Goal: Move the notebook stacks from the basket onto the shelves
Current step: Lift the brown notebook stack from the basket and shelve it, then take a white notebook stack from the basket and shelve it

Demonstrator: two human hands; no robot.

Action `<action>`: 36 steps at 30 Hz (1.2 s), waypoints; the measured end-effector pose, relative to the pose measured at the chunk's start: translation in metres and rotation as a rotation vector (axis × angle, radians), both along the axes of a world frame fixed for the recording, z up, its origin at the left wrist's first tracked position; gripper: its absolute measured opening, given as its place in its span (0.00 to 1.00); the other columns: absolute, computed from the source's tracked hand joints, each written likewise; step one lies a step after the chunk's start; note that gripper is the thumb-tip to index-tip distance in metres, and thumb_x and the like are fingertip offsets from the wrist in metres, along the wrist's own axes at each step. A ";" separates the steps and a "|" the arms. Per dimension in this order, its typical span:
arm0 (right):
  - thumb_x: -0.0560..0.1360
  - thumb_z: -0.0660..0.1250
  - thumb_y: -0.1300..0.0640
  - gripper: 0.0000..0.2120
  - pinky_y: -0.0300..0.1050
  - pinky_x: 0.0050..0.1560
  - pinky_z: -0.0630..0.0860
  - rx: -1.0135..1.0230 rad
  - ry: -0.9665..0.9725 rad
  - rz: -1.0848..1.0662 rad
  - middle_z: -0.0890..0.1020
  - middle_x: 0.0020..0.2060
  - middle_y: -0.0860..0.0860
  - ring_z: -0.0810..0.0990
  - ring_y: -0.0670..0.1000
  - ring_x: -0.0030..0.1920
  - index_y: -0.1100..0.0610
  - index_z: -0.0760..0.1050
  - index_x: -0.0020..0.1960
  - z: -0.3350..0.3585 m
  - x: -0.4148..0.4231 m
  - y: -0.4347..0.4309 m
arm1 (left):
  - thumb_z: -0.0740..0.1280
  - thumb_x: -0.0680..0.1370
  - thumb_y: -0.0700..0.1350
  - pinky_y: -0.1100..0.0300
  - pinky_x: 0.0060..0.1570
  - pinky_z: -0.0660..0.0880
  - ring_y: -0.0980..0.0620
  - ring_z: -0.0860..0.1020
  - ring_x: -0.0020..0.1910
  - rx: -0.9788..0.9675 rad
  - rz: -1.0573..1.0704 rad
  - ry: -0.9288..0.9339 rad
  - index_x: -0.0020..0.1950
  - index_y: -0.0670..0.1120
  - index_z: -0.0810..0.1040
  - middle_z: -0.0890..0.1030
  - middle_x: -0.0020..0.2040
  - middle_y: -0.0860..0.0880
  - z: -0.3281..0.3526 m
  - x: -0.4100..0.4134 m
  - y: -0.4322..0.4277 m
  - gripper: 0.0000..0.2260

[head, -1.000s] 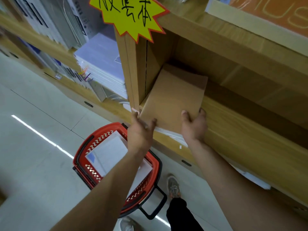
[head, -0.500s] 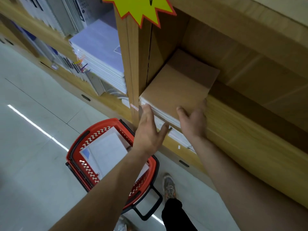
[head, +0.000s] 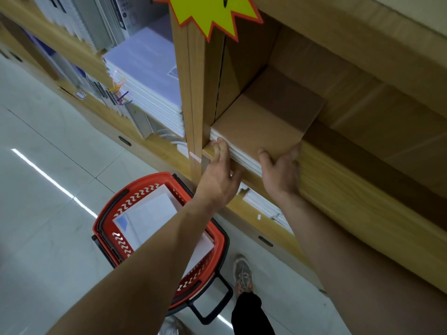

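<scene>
A stack of notebooks with a brown kraft cover (head: 263,124) lies flat on the wooden shelf (head: 343,189), tucked against the upright divider (head: 196,97). My left hand (head: 220,177) rests with spread fingers against the stack's white front edge at its left corner. The fingers of my right hand (head: 280,170) curl over the stack's front right corner, pressing on it. Below on the floor stands a red basket (head: 217,235) with white notebooks (head: 150,216) inside, partly hidden by my left forearm.
A yellow star-shaped sign (head: 212,15) hangs on the divider above. In the bay to the left sits a tall pile of pale lilac notebooks (head: 145,76) and spiral-bound ones. More white pads (head: 263,204) lie on the shelf below. My shoe (head: 243,274) stands beside the basket.
The brown stack has slid deeper into the shelf bay and now lies flat. Both hands followed it forward; my left hand opened from gripping the corner to pushing its edge.
</scene>
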State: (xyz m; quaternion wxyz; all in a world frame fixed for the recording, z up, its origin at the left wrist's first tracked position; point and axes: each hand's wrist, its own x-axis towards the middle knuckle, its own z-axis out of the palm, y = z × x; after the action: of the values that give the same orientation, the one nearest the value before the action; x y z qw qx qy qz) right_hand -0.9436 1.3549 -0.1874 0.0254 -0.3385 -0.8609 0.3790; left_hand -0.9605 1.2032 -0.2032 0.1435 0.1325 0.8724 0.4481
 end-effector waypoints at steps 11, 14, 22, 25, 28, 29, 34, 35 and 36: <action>0.77 0.63 0.38 0.41 0.57 0.68 0.71 0.277 -0.121 0.261 0.67 0.75 0.59 0.65 0.59 0.72 0.59 0.55 0.80 -0.007 0.089 -0.033 | 0.62 0.81 0.60 0.52 0.63 0.75 0.49 0.77 0.64 -0.110 0.146 -0.160 0.75 0.55 0.69 0.77 0.69 0.52 -0.015 0.068 -0.088 0.23; 0.76 0.61 0.38 0.38 0.55 0.67 0.70 0.362 -0.212 0.506 0.65 0.75 0.58 0.65 0.60 0.73 0.59 0.62 0.78 -0.031 0.135 -0.076 | 0.64 0.81 0.59 0.49 0.65 0.74 0.47 0.75 0.66 -0.286 0.221 -0.369 0.77 0.49 0.67 0.74 0.71 0.47 -0.046 0.111 -0.140 0.27; 0.78 0.63 0.39 0.36 0.53 0.68 0.67 0.280 -0.437 0.910 0.68 0.73 0.56 0.67 0.58 0.71 0.55 0.58 0.78 -0.158 0.098 -0.159 | 0.64 0.74 0.66 0.41 0.63 0.76 0.42 0.76 0.67 -0.373 0.472 -0.647 0.78 0.51 0.64 0.72 0.74 0.45 -0.173 0.175 -0.230 0.36; 0.77 0.63 0.38 0.37 0.54 0.69 0.66 0.292 -0.497 0.992 0.68 0.73 0.57 0.66 0.59 0.72 0.56 0.58 0.79 -0.229 0.079 -0.175 | 0.66 0.75 0.64 0.41 0.61 0.77 0.43 0.76 0.67 -0.313 0.595 -0.648 0.77 0.53 0.63 0.72 0.73 0.46 -0.229 0.179 -0.234 0.34; 0.77 0.64 0.37 0.41 0.55 0.72 0.64 0.256 -0.612 1.028 0.65 0.74 0.59 0.64 0.61 0.73 0.56 0.55 0.81 -0.293 0.065 -0.185 | 0.66 0.75 0.64 0.42 0.62 0.77 0.44 0.75 0.67 -0.229 0.753 -0.639 0.75 0.52 0.65 0.73 0.72 0.48 -0.279 0.173 -0.231 0.33; 0.77 0.65 0.37 0.42 0.56 0.73 0.62 0.246 -0.634 1.025 0.64 0.75 0.60 0.63 0.62 0.74 0.57 0.52 0.81 -0.312 0.063 -0.187 | 0.66 0.74 0.65 0.43 0.63 0.76 0.45 0.75 0.66 -0.203 0.796 -0.632 0.75 0.51 0.66 0.74 0.71 0.49 -0.293 0.170 -0.229 0.34; 0.77 0.66 0.39 0.48 0.54 0.76 0.59 0.129 -0.609 0.950 0.57 0.80 0.61 0.60 0.62 0.77 0.60 0.42 0.82 -0.371 0.060 -0.193 | 0.69 0.78 0.58 0.56 0.58 0.75 0.54 0.77 0.59 -0.067 0.946 -0.648 0.73 0.48 0.69 0.76 0.62 0.57 -0.347 0.161 -0.216 0.27; 0.77 0.66 0.40 0.48 0.52 0.75 0.60 0.082 -0.591 0.934 0.59 0.79 0.61 0.61 0.61 0.77 0.59 0.41 0.82 -0.378 0.061 -0.193 | 0.68 0.77 0.59 0.56 0.58 0.76 0.54 0.78 0.59 -0.071 0.952 -0.636 0.71 0.49 0.70 0.77 0.62 0.58 -0.353 0.160 -0.214 0.26; 0.77 0.67 0.41 0.48 0.48 0.74 0.60 0.025 -0.566 0.916 0.61 0.79 0.60 0.63 0.60 0.77 0.59 0.41 0.82 -0.382 0.061 -0.192 | 0.67 0.75 0.63 0.53 0.60 0.77 0.53 0.78 0.60 -0.078 0.959 -0.623 0.70 0.51 0.71 0.77 0.63 0.56 -0.357 0.159 -0.211 0.28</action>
State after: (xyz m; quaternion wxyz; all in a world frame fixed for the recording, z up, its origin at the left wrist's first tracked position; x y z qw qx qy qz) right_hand -0.8823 1.1627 -0.5696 -0.3714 -0.0170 -0.8981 0.2348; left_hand -0.8012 0.9918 -0.5603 0.1794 -0.4217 0.7674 0.4485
